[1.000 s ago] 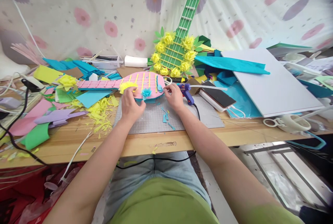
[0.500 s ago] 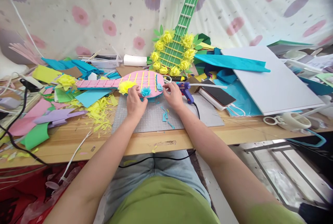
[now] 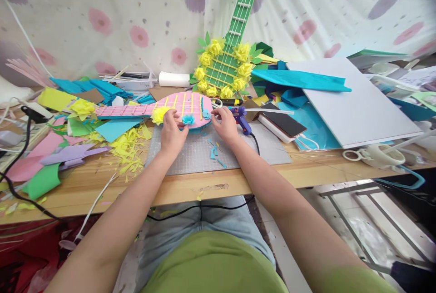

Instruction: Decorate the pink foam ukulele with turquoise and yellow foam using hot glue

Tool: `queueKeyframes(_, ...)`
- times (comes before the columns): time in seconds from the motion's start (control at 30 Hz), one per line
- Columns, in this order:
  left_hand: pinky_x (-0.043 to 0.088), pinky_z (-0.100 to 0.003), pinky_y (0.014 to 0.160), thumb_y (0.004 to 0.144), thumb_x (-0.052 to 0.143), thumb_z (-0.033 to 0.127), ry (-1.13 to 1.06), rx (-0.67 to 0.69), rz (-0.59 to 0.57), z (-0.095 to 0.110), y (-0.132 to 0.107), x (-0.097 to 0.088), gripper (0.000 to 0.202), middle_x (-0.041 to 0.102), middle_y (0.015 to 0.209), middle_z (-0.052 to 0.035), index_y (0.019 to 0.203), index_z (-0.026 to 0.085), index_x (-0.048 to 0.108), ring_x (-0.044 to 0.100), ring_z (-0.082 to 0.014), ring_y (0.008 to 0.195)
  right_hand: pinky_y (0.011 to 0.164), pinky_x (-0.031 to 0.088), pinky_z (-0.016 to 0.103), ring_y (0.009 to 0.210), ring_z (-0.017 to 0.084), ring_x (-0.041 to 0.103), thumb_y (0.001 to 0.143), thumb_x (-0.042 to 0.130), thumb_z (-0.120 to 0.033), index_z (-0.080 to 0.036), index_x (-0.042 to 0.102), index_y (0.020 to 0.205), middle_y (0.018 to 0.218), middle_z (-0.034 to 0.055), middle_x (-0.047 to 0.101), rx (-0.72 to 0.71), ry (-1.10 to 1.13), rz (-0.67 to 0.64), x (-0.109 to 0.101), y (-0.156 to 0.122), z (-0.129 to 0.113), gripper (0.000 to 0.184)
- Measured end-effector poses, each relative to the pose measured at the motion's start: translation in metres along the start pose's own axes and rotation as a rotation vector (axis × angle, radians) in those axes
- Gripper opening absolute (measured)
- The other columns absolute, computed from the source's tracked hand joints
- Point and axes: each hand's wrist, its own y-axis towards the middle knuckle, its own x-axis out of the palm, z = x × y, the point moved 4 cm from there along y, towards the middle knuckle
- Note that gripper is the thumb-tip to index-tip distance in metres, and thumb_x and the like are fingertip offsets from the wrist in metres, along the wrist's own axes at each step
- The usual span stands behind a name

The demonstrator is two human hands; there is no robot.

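Note:
A pink paper guitar (image 3: pixel 195 101) with blue sides lies across the grey cutting mat (image 3: pixel 180 161), its neck pointing left. It bears yellow strips, a yellow paper flower (image 3: pixel 159 115) and a blue paper flower (image 3: pixel 188 120). My left hand (image 3: pixel 173 133) grips the guitar's near edge between these two flowers, fingers curled over the top. At the right end of the body, my right hand (image 3: pixel 225 126) pinches a small blue paper piece (image 3: pixel 206 114) against the pink surface. Its fingertips partly hide how the piece sits.
A purple glue gun (image 3: pixel 242 120) lies just right of my right hand, its black cord running toward me. Behind stands a green paper guitar (image 3: pixel 223 68) ringed with yellow flowers. Paper scraps (image 3: pixel 127 147) cover the left; a phone (image 3: pixel 284 118) and white board (image 3: pixel 357 106) lie right.
The view has shifted slightly. Both hands stay at almost the same places on the pink guitar, with no clear change in their hold.

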Motion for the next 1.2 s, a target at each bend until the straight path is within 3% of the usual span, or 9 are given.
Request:
queueKeyframes(0.23,0.051,-0.035,0.081,0.061,0.061,0.001,0.087,-0.028,-0.013,0.008,0.003,-0.003,0.058,0.052,0.105,-0.0054,0.109,0.023,0.038,0.056,-0.0193,0.099,0.077,0.047,0.035,0.089,0.022,0.056,0.08,0.048,-0.021,-0.02,0.06,0.087,0.092,0.0079,0.061,-0.002,-0.001,0.004,-0.001,0.0,0.001,0.014)
queueKeyframes(0.6,0.052,-0.039,0.082,0.061,0.062,0.003,0.118,-0.072,-0.022,0.014,0.005,-0.003,0.058,0.049,0.105,-0.0055,0.109,0.022,0.037,0.054,-0.0226,0.103,0.078,0.047,0.035,0.089,0.022,0.056,0.08,0.048,-0.021,-0.019,0.06,0.088,0.093,0.009,0.062,-0.006,0.001,-0.005,-0.001,0.0,-0.001,0.015)
queueKeyframes(1.2,0.05,-0.034,0.082,0.066,0.063,0.006,0.208,-0.081,-0.083,0.017,0.001,-0.003,0.056,0.049,0.112,-0.0079,0.112,0.021,0.036,0.053,-0.0211,0.106,0.082,0.045,0.035,0.096,0.023,0.054,0.077,0.056,-0.023,-0.018,0.064,0.089,0.098,0.0088,0.061,0.044,-0.105,-0.061,-0.001,-0.002,0.002,0.015)
